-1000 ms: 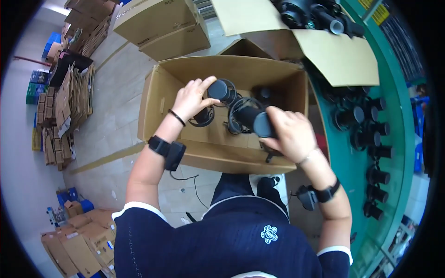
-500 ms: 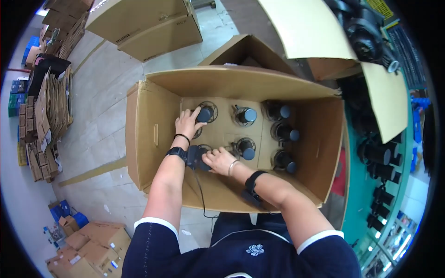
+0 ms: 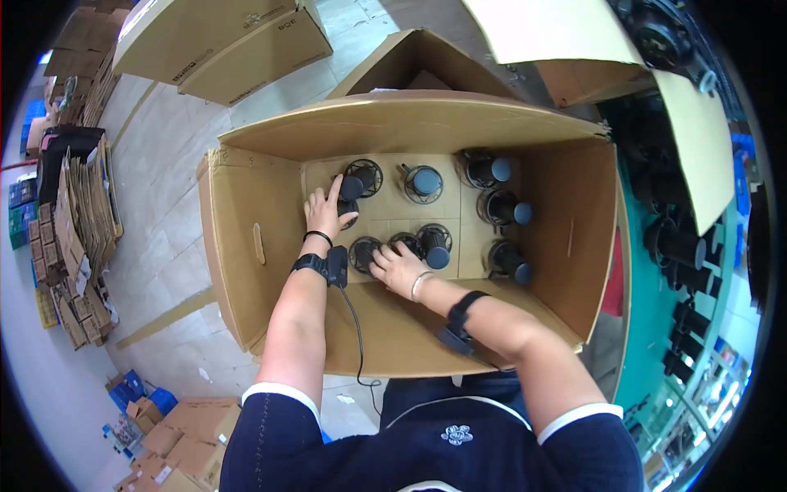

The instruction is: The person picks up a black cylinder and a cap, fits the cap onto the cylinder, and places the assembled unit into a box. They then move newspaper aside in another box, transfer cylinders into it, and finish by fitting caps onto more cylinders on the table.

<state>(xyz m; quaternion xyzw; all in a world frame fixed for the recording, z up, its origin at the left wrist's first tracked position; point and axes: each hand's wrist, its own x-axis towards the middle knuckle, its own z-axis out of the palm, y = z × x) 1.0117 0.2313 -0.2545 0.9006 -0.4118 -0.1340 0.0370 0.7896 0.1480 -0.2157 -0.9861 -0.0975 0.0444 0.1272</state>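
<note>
Inside a deep cardboard carton (image 3: 459, 338), several dark cylindrical parts with round, cage-like rims stand on the flat cardboard bottom. My left hand (image 3: 323, 215) is open at the left end, thumb and forefinger spread beside a dark cylinder (image 3: 348, 210). Its forefinger reaches up to the upper-left cylinder (image 3: 352, 187). Lower down, my right hand (image 3: 400, 272) has its fingers apart, between a dark part (image 3: 361, 252) and another rimmed part (image 3: 406, 241). Close to its right is a tilted cylinder (image 3: 437, 252). The right fingertips partly cover the parts beneath them.
A cylinder (image 3: 425, 181) stands at the far middle, and three more (image 3: 522, 213) line the right end. Other cartons (image 3: 254, 61) lie beyond. Flattened cardboard (image 3: 82, 238) is stacked at left. A green-topped table (image 3: 648, 344) with black parts runs along the right. A cable hangs from my left wrist device.
The view has shifted, with the carton appearing larger. My left hand has come down off the upper-left cylinder. My right hand has moved right, uncovering the lower-left part.
</note>
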